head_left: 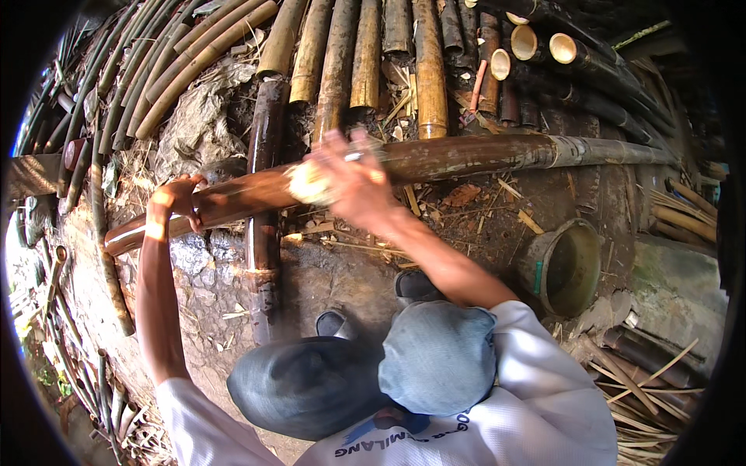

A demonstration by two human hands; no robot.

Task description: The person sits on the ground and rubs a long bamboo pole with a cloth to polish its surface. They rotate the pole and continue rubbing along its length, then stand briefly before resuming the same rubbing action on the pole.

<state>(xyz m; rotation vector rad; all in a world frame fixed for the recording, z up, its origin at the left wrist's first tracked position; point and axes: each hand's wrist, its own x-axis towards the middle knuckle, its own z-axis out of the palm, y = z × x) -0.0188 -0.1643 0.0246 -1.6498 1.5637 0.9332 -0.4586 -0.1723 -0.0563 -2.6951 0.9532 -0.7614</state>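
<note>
A long brown bamboo pole (466, 155), wet and shiny, lies crosswise before me from the near left to the far right. Near its left end, my left hand (177, 203) is closed around it. Further along, my right hand (353, 175), smeared by motion, presses a pale, yellowish wad (308, 185) against the pole's upper surface. What the wad is made of is too blurred to tell. Under the pole runs a dark wet bamboo piece (264, 128), pointing toward me and crossing it between my hands.
Several cut bamboo poles (336, 58) lie side by side beyond the pole, with more stacked at far left and right. A round bucket (571, 268) lies tilted at right. Split strips (645, 388) pile up at lower right. Chips litter the ground around my knees.
</note>
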